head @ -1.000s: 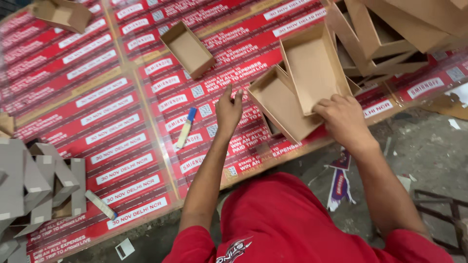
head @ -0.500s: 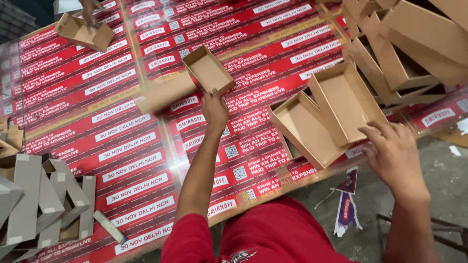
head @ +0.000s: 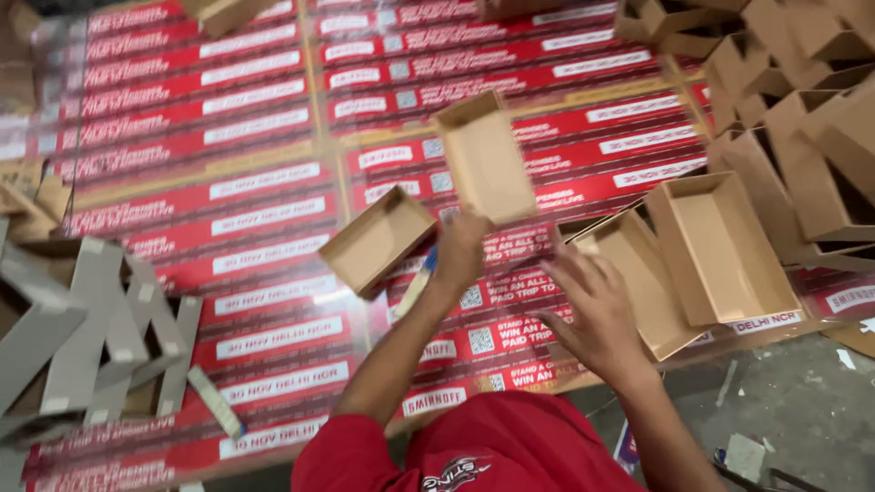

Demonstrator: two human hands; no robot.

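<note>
One cardboard tray (head: 485, 159) is now lifted off the table (head: 228, 228), clamped by the left hand (head: 460, 251), the right hand (head: 597, 314) spread open beside it.

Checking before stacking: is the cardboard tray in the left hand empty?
Empty: the cardboard tray in the left hand shows only bare brown inside.

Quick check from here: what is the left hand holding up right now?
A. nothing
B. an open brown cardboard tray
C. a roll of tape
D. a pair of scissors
B: the left hand is raised under an open brown cardboard tray, gripping its near end above the table.
</note>
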